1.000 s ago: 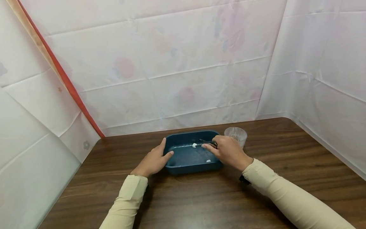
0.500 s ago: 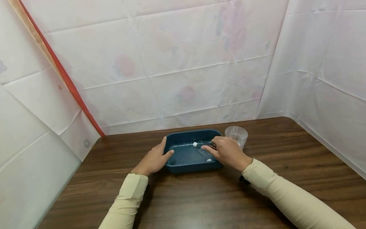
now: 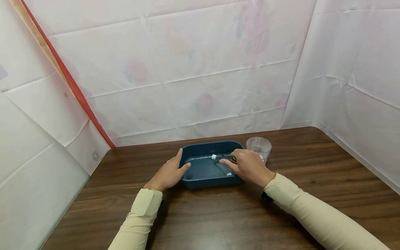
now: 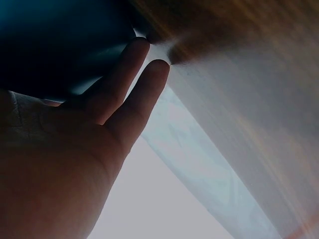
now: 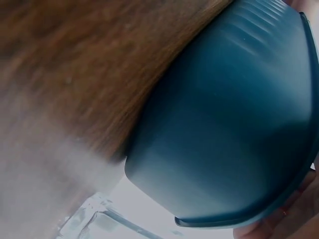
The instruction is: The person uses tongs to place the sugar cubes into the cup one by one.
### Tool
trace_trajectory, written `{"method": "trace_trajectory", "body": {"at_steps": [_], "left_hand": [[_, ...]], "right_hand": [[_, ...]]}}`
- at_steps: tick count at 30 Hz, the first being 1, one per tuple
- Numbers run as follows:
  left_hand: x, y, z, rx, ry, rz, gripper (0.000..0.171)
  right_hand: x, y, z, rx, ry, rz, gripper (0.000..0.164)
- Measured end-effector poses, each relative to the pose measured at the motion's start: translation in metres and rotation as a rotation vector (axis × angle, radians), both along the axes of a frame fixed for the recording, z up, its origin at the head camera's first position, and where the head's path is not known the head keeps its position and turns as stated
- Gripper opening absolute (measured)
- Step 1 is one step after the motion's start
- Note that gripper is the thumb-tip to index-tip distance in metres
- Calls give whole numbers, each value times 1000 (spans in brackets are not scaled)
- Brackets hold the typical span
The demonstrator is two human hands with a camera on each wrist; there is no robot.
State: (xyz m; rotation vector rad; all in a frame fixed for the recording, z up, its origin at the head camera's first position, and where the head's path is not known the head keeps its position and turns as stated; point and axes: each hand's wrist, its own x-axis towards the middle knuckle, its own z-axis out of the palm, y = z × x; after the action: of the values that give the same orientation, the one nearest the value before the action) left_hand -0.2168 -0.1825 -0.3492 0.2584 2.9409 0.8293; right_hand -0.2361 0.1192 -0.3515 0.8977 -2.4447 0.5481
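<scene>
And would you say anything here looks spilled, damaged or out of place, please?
Nothing stands out: two white pieces lie inside the blue tray, and the glass stands upright beside it, with no spill on the table. The tool in the right hand is too hidden to judge.

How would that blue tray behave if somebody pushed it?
The blue tray would probably slide rather than tip, being broad and low. Its walls look unbent where the left hand rests, suggesting stiffness. Its sheen may mean a slippery surface.

Left hand against the left end of the tray (fingers extended, thumb inside); right hand curled over its right end.
</scene>
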Motion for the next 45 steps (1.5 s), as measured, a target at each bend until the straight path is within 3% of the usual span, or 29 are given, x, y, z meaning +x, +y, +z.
{"method": "trace_trajectory", "body": {"at_steps": [15, 25, 32, 40, 45], "left_hand": [[-1, 0, 3, -4, -10, -6, 80], [-3, 5, -5, 11, -30, -24, 80], [-5, 3, -6, 7, -21, -35, 80], [-4, -3, -7, 11, -15, -41, 80], [-5, 0, -7, -7, -17, -23, 81]], "right_hand": [[-1, -4, 2, 7, -9, -16, 55], [-3, -8, 2, 13, -113, -66, 58], [-6, -16, 4, 37, -121, -122, 60], [-12, -30, 8, 37, -96, -214, 54], [-14, -33, 2, 14, -98, -195, 47]]}}
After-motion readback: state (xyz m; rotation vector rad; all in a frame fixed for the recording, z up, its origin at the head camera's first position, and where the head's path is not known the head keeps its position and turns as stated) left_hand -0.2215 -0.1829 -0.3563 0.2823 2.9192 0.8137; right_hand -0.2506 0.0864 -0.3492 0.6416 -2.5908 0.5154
